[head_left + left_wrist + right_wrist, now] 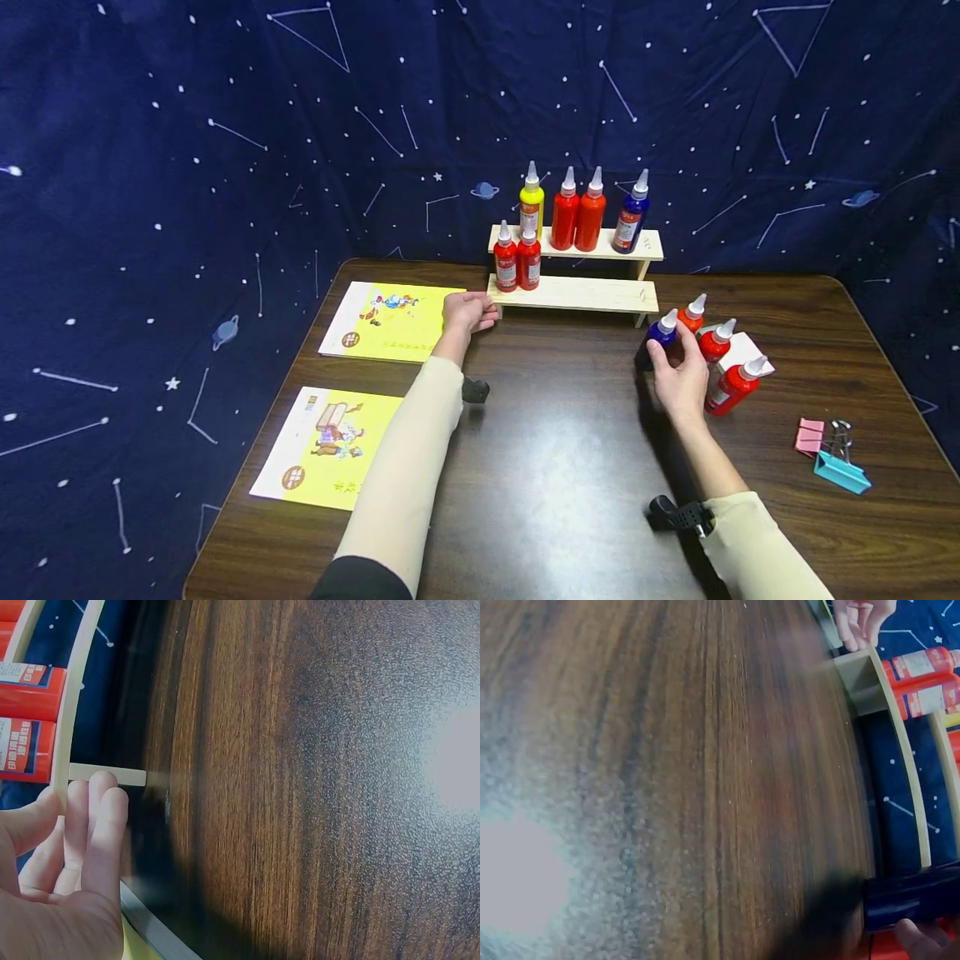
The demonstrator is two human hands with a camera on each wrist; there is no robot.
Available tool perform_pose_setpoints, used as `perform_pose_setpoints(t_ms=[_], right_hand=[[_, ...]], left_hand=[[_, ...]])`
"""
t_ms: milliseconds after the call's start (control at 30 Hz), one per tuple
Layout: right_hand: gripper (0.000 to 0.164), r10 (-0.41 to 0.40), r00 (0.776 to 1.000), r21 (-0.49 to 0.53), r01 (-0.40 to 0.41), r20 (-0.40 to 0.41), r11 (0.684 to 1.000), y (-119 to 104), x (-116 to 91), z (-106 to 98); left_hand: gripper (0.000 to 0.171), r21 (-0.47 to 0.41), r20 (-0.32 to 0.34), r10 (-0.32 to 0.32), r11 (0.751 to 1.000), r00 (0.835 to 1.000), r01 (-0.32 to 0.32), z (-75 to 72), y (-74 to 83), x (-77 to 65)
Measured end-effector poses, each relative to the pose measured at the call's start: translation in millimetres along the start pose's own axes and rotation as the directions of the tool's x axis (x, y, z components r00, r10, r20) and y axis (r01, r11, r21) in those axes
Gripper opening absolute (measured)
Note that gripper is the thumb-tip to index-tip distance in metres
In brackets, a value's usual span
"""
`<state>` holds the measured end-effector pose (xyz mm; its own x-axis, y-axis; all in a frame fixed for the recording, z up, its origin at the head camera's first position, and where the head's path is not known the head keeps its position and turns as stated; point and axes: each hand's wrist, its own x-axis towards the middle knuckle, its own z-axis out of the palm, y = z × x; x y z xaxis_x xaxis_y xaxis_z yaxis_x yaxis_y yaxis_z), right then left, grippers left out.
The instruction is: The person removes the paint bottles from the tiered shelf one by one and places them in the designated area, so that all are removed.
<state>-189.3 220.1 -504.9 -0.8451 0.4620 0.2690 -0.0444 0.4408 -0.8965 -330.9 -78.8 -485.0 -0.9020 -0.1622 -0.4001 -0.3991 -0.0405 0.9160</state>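
My right hand (682,383) grips a dark blue paint bottle (660,336) with a white nozzle, just right of a two-tier wooden shelf (585,293). In the right wrist view that bottle (907,898) overlaps the near end of the lower board. With its thumb at the board's edge and fingers under it, my left hand (467,312) pinches the lower tier's left end. Two red bottles (506,265) stand on the lower tier, at the left. On the upper tier are a yellow bottle (532,200), two reddish bottles (590,223) and another dark blue bottle (629,223).
Beside my right hand stand an orange-red bottle (691,318) and two red bottles (731,389), around a white box (747,352). Pink and teal binder clips (842,472) lie farther right. Two yellow-and-white booklets (405,312) lie on the left, one partly behind my left arm.
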Motion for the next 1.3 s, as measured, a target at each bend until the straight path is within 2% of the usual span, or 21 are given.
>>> perform_pose_setpoints(t_ms=[333, 400, 467, 533, 567, 633, 667, 700, 733, 767, 800, 833, 933, 967, 1033, 1100, 1200, 1300], right_hand=[[0.053, 0.033, 0.998, 0.051, -0.031, -0.048, 0.998, -1.4, -4.4, -2.3], [0.052, 0.022, 0.997, 0.065, -0.017, -0.076, 0.998, -6.2, -8.0, -3.5], [0.051, -0.026, 0.989, 0.123, 0.043, -0.142, 0.992, -13.3, -11.7, -3.9], [0.047, -0.127, 0.963, 0.183, 0.172, -0.236, 0.968, -27.1, -16.2, -4.9], [0.044, -0.192, 0.938, 0.209, 0.257, -0.288, 0.943, -35.2, -18.0, -4.8], [0.039, -0.325, 0.867, 0.241, 0.431, -0.378, 0.870, -52.9, -20.3, -3.0], [0.036, -0.389, 0.829, 0.240, 0.505, -0.402, 0.829, -61.4, -20.6, -1.7], [0.034, -0.441, 0.801, 0.238, 0.558, -0.406, 0.795, -68.9, -20.5, 0.1], [0.034, -0.482, 0.784, 0.237, 0.592, -0.392, 0.770, -74.0, -19.4, 3.0], [0.034, -0.514, 0.776, 0.238, 0.612, -0.366, 0.754, -77.5, -17.5, 6.9], [0.034, -0.537, 0.778, 0.230, 0.617, -0.326, 0.753, -78.6, -14.7, 11.6], [0.036, -0.552, 0.789, 0.225, 0.609, -0.271, 0.760, -78.6, -11.2, 17.0], [0.046, -0.541, 0.840, 0.208, 0.536, -0.038, 0.818, -76.1, 1.1, 37.1], [0.050, -0.523, 0.851, 0.200, 0.505, 0.047, 0.839, -75.7, 5.7, 45.2], [0.059, -0.463, 0.858, 0.186, 0.430, 0.220, 0.884, -77.9, 13.9, 61.0], [0.065, -0.394, 0.849, 0.169, 0.357, 0.351, 0.919, -82.3, 21.8, 76.0], [0.071, -0.304, 0.841, 0.137, 0.271, 0.448, 0.953, -88.1, 34.7, 95.5], [0.074, -0.241, 0.845, 0.139, 0.198, 0.477, 0.970, -91.4, 48.3, 110.8]], left_hand=[[0.028, -0.011, 0.004, 0.005, 1.000, 1.000, -0.005, -0.8, -0.8, -0.9], [0.028, -0.016, 0.005, 0.001, 1.000, 1.000, -0.001, -1.3, -1.3, -0.8], [0.028, -0.018, 0.006, -0.001, 1.000, 1.000, 0.001, -1.5, -1.8, -0.4], [0.027, -0.019, 0.005, -0.004, 1.000, 1.000, 0.004, -1.5, -1.9, 0.1], [0.027, -0.020, 0.004, -0.004, 1.000, 1.000, 0.004, -1.4, -2.0, 0.3], [0.027, -0.023, 0.005, 0.002, 1.000, 1.000, -0.002, -1.0, -1.8, 0.9], [0.027, -0.024, 0.004, 0.005, 1.000, 1.000, -0.004, -0.8, -1.8, 1.1], [0.027, -0.023, 0.004, 0.004, 1.000, 1.000, -0.004, -0.5, -1.7, 1.1], [0.027, -0.021, 0.004, 0.002, 1.000, 1.000, -0.002, -0.2, -1.9, 1.2], [0.027, -0.018, 0.003, -0.002, 1.000, 1.000, 0.002, -0.1, -2.1, 1.3], [0.027, -0.018, 0.005, -0.007, 1.000, 1.000, 0.007, -0.1, -2.1, 1.2], [0.027, -0.014, 0.004, -0.013, 1.000, 1.000, 0.013, -0.1, -2.3, 1.0], [0.027, -0.015, 0.004, -0.017, 1.000, 1.000, 0.017, -0.7, -2.6, 1.1], [0.027, -0.014, 0.000, -0.015, 1.000, 1.000, 0.015, -1.1, -2.5, 1.2], [0.027, -0.018, -0.003, -0.012, 1.000, 1.000, 0.011, -1.7, -2.5, 1.5], [0.026, -0.023, -0.006, -0.011, 1.000, 1.000, 0.011, -2.1, -2.3, 1.4], [0.026, -0.021, -0.002, -0.009, 1.000, 1.000, 0.009, -1.5, -2.4, 1.1], [0.027, -0.020, 0.002, -0.002, 1.000, 1.000, 0.002, 0.4, -2.9, 1.1]])
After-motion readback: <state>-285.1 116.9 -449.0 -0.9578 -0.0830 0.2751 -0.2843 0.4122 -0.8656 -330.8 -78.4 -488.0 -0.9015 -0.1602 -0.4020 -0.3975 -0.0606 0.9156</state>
